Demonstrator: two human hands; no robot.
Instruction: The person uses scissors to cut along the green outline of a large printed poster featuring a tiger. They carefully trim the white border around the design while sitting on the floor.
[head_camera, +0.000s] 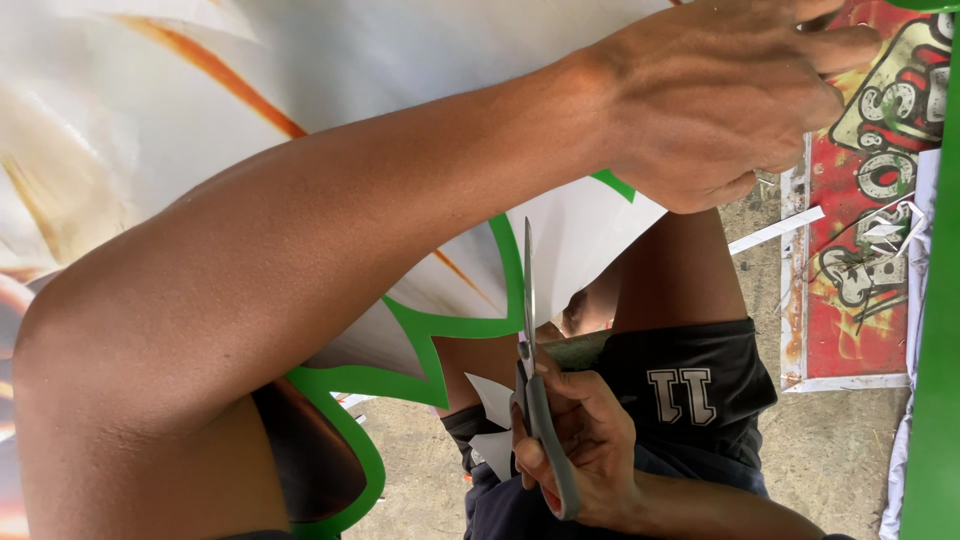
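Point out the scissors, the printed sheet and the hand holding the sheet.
scissors (545, 440): head view, on the grey handle.
printed sheet (470, 60): head view, on its pale printed face.
left hand (715, 100): head view, on the back of the hand.

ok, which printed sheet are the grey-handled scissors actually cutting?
The big white glossy sheet with the green border, held in both hands' reach; the grey-handled scissors meet its edge. The red graffiti-style sheet lies apart on the ground.

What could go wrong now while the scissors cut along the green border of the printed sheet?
The grey-handled metal scissors, gripped by the right hand, point towards the left hand holding the large glossy printed sheet with the green border; a slip might nick it. The blades could also stray across the green outline.
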